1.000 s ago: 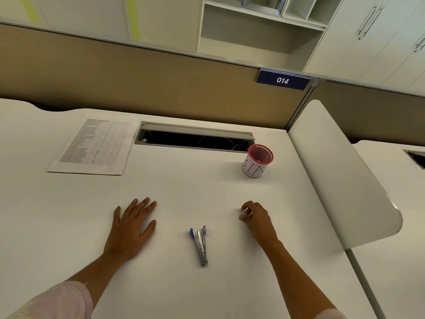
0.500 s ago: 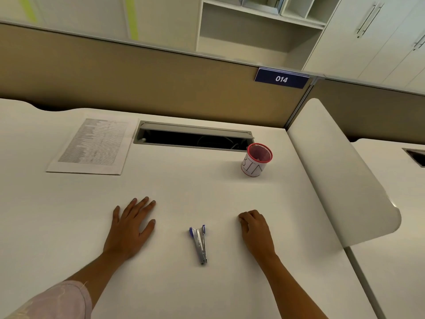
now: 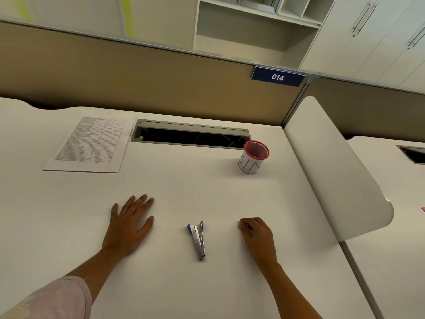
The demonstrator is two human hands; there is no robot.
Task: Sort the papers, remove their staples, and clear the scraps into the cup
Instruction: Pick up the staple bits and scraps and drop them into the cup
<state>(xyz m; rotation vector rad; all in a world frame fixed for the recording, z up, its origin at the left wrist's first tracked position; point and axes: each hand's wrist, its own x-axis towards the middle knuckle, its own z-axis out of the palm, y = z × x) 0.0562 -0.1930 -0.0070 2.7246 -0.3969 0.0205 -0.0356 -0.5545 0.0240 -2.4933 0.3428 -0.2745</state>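
Note:
A stack of printed papers lies flat at the far left of the white desk. The red mesh cup, with a white label reading BIN, stands upright at the far right, beside the cable slot. A silver staple remover with blue tips lies near me between my hands. My left hand rests flat on the desk, fingers spread, holding nothing. My right hand rests on the desk with its fingers curled under; whether a small scrap is pinched in them is hidden.
An open cable slot runs along the back of the desk. A white curved divider panel rises along the right edge. A tan partition with a blue 014 sign stands behind.
My right hand has slid slightly toward me and curled its fingers tighter against the desk. My left hand, the staple remover, the cup and the papers have stayed put.

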